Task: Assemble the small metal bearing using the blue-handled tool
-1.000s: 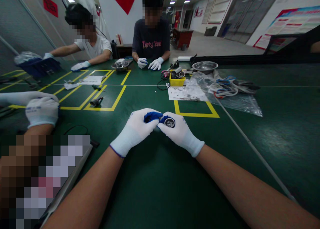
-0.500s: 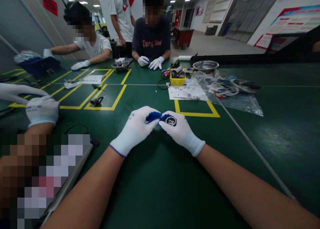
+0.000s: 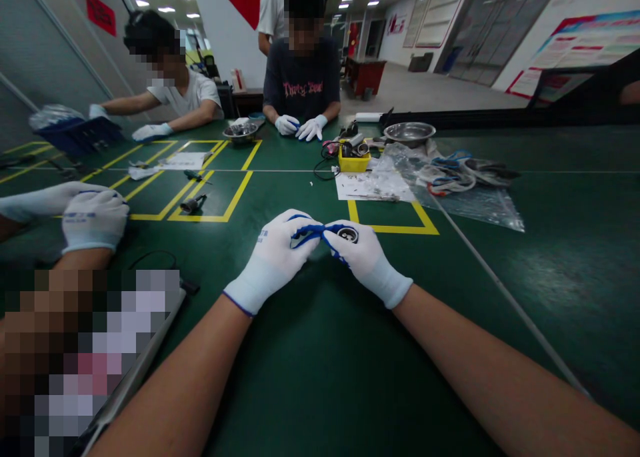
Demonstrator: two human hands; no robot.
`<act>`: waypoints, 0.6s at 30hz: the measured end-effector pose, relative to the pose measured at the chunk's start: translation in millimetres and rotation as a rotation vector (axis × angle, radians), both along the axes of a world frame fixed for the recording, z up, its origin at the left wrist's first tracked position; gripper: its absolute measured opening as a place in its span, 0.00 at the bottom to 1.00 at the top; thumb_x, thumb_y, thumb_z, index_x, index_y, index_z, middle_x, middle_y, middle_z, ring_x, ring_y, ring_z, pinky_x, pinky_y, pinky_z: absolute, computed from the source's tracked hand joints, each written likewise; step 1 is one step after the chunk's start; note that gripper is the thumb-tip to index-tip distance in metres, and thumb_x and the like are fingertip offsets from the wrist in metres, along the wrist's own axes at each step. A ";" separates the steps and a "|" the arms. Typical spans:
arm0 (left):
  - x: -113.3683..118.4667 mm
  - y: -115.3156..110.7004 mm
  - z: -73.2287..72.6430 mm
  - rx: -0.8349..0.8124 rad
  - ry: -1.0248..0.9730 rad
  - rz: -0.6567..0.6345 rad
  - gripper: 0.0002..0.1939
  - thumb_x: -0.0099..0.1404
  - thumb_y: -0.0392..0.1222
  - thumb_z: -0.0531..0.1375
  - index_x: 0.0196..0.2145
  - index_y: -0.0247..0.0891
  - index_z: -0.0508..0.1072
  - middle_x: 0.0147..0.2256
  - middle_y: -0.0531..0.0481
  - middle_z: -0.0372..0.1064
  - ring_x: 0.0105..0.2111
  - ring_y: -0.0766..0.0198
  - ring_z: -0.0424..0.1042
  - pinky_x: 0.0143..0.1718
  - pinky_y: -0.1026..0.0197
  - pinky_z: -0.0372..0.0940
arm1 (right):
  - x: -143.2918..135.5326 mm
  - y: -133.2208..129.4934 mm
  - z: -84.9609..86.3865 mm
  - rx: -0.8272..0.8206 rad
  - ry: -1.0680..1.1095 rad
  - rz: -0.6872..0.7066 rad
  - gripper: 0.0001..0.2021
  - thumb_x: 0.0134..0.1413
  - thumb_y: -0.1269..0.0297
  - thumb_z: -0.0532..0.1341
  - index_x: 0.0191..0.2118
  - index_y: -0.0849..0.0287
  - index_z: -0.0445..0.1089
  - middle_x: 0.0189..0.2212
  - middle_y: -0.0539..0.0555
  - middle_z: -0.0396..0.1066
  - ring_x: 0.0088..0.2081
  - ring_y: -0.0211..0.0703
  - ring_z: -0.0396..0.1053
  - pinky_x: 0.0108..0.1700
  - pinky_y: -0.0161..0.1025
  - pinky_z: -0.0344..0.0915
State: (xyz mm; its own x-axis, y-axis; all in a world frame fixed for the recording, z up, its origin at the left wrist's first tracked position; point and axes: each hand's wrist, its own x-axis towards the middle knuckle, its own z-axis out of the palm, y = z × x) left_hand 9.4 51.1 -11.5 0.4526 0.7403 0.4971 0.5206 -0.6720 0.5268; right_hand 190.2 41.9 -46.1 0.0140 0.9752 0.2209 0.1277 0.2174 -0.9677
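Note:
My right hand [image 3: 361,252], in a white glove with blue palm, is closed around a small round metal connector [image 3: 348,234]. Its ringed end faces up, with dark and light spots inside; the rest is hidden by the glove. My left hand [image 3: 280,254], gloved alike, has its thumb and fingers pinched together against the fingertips of my right hand. Whatever lies in that pinch is too small or too covered to make out. Both hands are above the green table [image 3: 310,364].
A yellow bin [image 3: 354,163] of parts stands beyond my hands, near a metal bowl [image 3: 410,133] and gloves on a plastic bag [image 3: 493,207]. A dark cylindrical part [image 3: 193,204] lies left. A co-worker's gloved hands [image 3: 95,220] are close on the left; two people sit opposite.
My right hand has turned a little, so the connector's end sits slightly higher and farther right. The neighbour's hands at the left have shifted right. The standing person behind has moved right.

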 end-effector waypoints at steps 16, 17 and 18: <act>2.2 -2.7 -1.9 -0.009 0.012 0.021 0.08 0.67 0.35 0.67 0.44 0.37 0.81 0.44 0.46 0.78 0.45 0.57 0.78 0.50 0.53 0.74 | 2.6 -1.2 5.2 -0.057 0.022 -0.015 0.13 0.47 0.51 0.68 0.27 0.57 0.74 0.23 0.51 0.73 0.28 0.44 0.72 0.34 0.43 0.71; 1.9 -2.4 -1.9 -0.011 0.007 0.020 0.07 0.67 0.35 0.67 0.43 0.37 0.81 0.43 0.46 0.78 0.44 0.57 0.78 0.49 0.53 0.74 | 3.0 -1.5 5.5 -0.058 0.017 -0.005 0.13 0.48 0.52 0.68 0.27 0.57 0.75 0.24 0.52 0.74 0.29 0.44 0.72 0.35 0.43 0.71; 1.6 -2.2 -2.0 -0.013 0.001 0.019 0.07 0.66 0.35 0.67 0.43 0.37 0.81 0.43 0.46 0.78 0.44 0.58 0.78 0.49 0.54 0.74 | 3.2 -1.6 5.5 -0.058 0.012 0.001 0.13 0.48 0.52 0.67 0.28 0.57 0.75 0.24 0.52 0.74 0.29 0.45 0.72 0.35 0.43 0.71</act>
